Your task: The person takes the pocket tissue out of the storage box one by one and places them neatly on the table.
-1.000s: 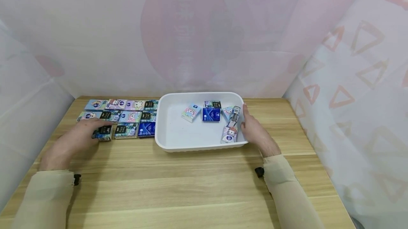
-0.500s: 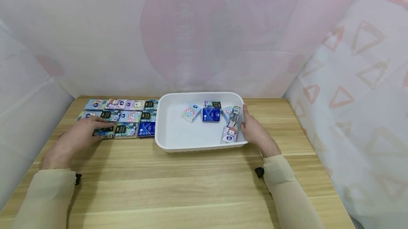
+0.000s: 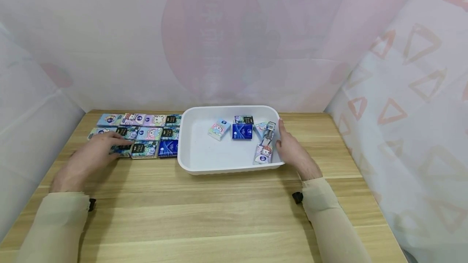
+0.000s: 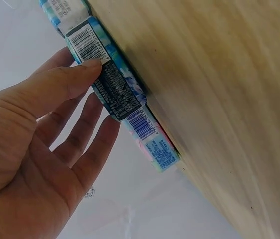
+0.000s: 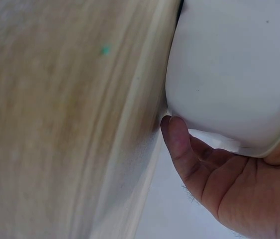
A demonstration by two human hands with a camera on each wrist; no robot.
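Observation:
At the left end of the front row, my left hand pinches a dark floral pocket tissue pack, thumb on its barcode side and fingers behind. The hand partly covers this pack in the head view. Beside it on the right lie another floral tissue pack and a dark blue pack. My right hand grips the right side of a white plastic tray. In the right wrist view its fingers curl against the outer wall near the bottom.
Behind the front row, two more rows of tissue packs lie left of the tray. Loose packs lie inside it, among them a dark blue pack and a cartoon pack. Cloth walls enclose the wooden table.
My left hand has slid slightly to the right with the floral tissue pack, narrowing the gap to the pack beside it. The right hand and the tray have stayed in place.

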